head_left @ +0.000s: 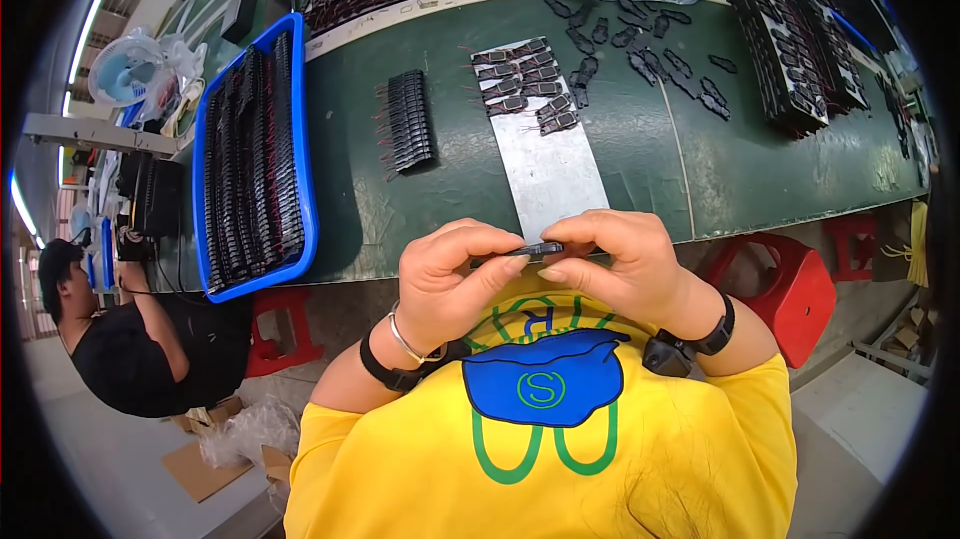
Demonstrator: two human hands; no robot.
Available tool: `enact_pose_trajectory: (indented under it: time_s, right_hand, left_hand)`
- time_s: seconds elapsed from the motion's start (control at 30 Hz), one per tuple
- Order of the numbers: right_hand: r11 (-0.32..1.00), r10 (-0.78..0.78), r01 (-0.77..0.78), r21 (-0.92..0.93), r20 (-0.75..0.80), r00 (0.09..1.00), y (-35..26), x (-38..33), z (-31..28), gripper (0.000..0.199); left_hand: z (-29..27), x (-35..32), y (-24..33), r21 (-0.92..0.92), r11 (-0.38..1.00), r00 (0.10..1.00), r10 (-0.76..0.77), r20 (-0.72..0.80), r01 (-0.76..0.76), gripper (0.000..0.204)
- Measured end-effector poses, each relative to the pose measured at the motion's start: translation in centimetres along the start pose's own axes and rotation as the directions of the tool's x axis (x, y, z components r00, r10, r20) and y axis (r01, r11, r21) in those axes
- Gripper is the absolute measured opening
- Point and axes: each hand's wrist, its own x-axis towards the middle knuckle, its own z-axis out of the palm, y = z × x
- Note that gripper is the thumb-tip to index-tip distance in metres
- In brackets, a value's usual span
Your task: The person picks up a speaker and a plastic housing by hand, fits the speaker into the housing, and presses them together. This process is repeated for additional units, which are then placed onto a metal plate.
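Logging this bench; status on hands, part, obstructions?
Left hand and right hand pinching one black part. Metal sheet just beyond. Nothing visibly blocking.

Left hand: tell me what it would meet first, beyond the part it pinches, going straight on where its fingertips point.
Pointing rightward, the left hand would likely meet the right hand first, at the small black part's other end; exact depth is unclear.

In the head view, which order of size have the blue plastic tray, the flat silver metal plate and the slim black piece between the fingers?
Largest to smallest:
1. Blue plastic tray
2. Silver metal plate, partly covered
3. Slim black piece
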Motion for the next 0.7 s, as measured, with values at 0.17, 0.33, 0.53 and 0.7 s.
enact_pose_trajectory:
  time_s: [0.17, 0.33, 0.53, 0.7]
  right_hand:
    - [0.984, -0.118, 0.121, -0.129, 0.035, 0.992, 1.0, 0.1, -0.2, 0.017]
    - [0.965, -0.165, 0.172, -0.200, 0.048, 0.985, 0.9, 0.3, -0.2, 0.015]
    - [0.975, -0.141, 0.147, -0.166, 0.051, 0.989, 1.1, 0.3, 0.4, 0.016]
    - [0.972, -0.133, 0.154, -0.178, 0.126, 0.983, 1.2, 0.6, 0.2, 0.017]
  left_hand:
    - [0.0, 0.2, -0.2, 0.170, 0.981, 0.996, 0.090, 0.024, -0.093, 0.020]
    - [0.2, 0.5, 0.0, 0.178, 0.981, 0.997, 0.080, -0.011, -0.077, 0.021]
    - [-0.9, 0.7, 0.7, 0.329, 0.933, 0.989, 0.131, 0.073, -0.147, 0.019]
    - [-1.8, 0.2, 1.0, 0.228, 0.973, 0.999, -0.035, 0.036, 0.026, 0.017]
